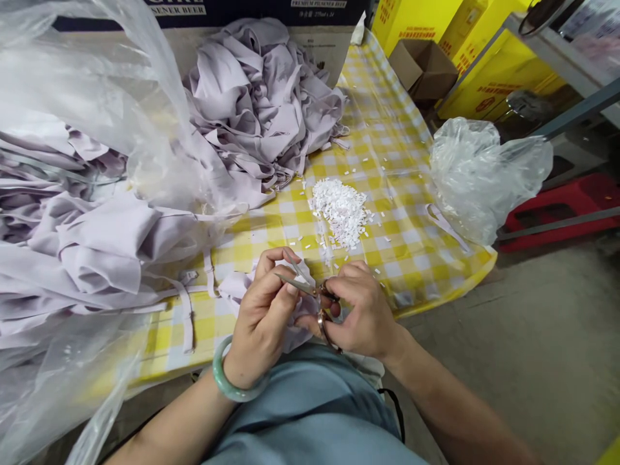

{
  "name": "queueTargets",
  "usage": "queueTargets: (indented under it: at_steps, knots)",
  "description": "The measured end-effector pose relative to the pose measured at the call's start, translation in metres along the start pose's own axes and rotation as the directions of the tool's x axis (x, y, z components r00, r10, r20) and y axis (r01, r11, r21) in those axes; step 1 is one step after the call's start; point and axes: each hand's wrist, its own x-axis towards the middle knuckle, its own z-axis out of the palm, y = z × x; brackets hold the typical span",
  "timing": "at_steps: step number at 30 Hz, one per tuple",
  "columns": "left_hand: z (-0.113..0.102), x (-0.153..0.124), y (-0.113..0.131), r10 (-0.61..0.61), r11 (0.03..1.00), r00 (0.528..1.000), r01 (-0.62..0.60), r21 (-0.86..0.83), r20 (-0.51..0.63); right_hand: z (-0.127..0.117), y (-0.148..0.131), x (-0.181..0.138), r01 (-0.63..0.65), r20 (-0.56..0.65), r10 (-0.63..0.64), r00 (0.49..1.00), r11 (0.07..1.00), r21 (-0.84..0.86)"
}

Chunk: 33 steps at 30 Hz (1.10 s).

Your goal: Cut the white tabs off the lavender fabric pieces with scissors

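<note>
In my right hand (361, 310) is a pair of scissors (300, 284), its blades apart and pointing left, with thumb and fingers in the handle loops. My left hand (266, 307), with a green bangle on its wrist, pinches a pale lilac fabric piece (236, 286) close to the blades. Part of that fabric hangs below and between my hands. A small white bit shows between the blades; I cannot tell whether it is a label. Beyond my hands lies a heap of small white clippings (340, 210), with several scattered around it.
A yellow checked cloth (387, 161) covers the table. Lilac fabric is heaped at the back (261, 90) and on the left (92, 245), beside clear plastic sheeting (159, 110). A clear plastic bag (477, 171) sits at the right edge, near yellow boxes (416, 22) and an open carton (421, 68).
</note>
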Motion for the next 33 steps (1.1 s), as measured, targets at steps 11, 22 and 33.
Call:
queueTargets:
  at_steps: [11, 22, 33]
  knots:
    - [0.015, 0.016, -0.003, 0.048, 0.997, 0.991, -0.056, 0.055, 0.126, -0.006, 0.017, -0.020, -0.099, -0.049, 0.096, 0.994, 0.993, -0.059]
    - [-0.015, 0.025, 0.008, 0.102, 0.966, 0.984, -0.133, 0.221, 0.146, -0.014, 0.040, -0.029, -0.328, -0.130, 0.327, 0.936, 0.945, 0.021]
    - [-0.066, -0.014, -0.020, -0.059, 0.458, 0.977, -0.155, 0.875, 0.204, 0.027, 0.014, -0.007, -0.287, 0.096, 0.292, 0.951, 0.956, -0.064]
